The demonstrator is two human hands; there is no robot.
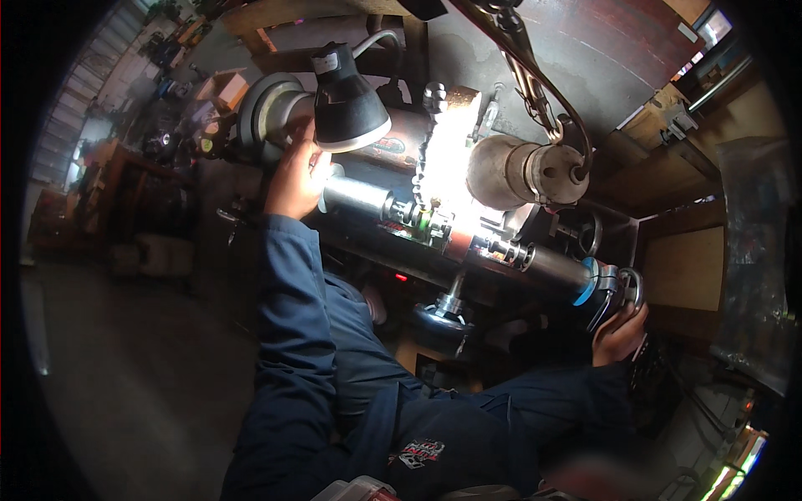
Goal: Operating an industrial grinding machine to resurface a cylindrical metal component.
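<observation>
My left hand [296, 179] is raised beside a black lamp head [347, 104], at the left end of a bright metal cylinder [357, 197]. Its fingers stretch upward next to the lamp's rim; some fingertips are partly hidden, so touching cannot be told. My right hand [619, 335] is closed around a curved metal handle [637, 289] at the right end of a bench machine. A blue ring [590, 281] sits between that handle and a second metal cylinder [555, 273]. Small shafts and a brownish block [459, 240] lie between the cylinders, under strong light.
A pale round lamp housing [518, 174] hangs over the machine from a jointed arm [526, 71]. Below the bed, a dark handwheel [443, 324] juts toward me. A chain-like flexible hose [424, 146] stands behind the shafts. Wooden panels [685, 267] flank the right side.
</observation>
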